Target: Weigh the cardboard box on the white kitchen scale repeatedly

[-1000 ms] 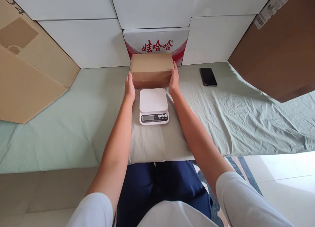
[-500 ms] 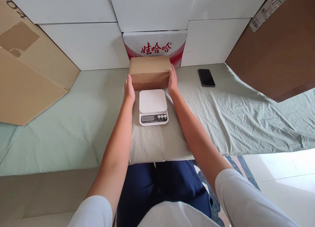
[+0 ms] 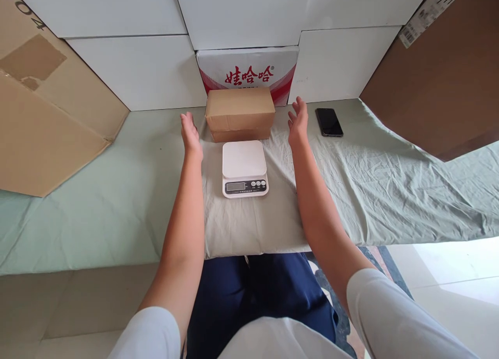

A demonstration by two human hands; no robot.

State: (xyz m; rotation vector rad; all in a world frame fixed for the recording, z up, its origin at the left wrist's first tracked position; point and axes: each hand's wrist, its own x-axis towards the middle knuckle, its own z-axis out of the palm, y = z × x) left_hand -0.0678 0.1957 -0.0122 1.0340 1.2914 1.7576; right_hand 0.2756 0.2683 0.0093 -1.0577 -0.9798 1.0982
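So the brown cardboard box (image 3: 239, 113) is sitting on the pale green cloth (image 3: 117, 193) right at the back of the table, pressed up close against a white carton with red lettering (image 3: 247, 70) that's leaning on the white wall panels behind it. Both hands are hovering off to the sides of the box and neither one is touching it. The left hand (image 3: 190, 132) is floating a little way out from the box's left end, palm facing inward, fingers loose and spread, gripping nothing. The right hand (image 3: 298, 121) is doing the same thing on the other side, palm turned toward the box, fingers relaxed and empty, with a clear gap between it and the cardboard. Just in front of the box, a small white kitchen scale (image 3: 244, 168) is resting on a folded patch of the cloth, its platform bare and its display and buttons facing the person; the box's front edge is sitting just beside the scale's back edge, and I can't tell whether they're actually touching. Off to the right, a black phone (image 3: 329, 121) is lying flat on the cloth, near the right hand but apart from it. A big flattened tan cardboard sheet (image 3: 50, 115) is leaning at the left, and a darker brown cardboard panel (image 3: 440, 83) is slanting in at the right.
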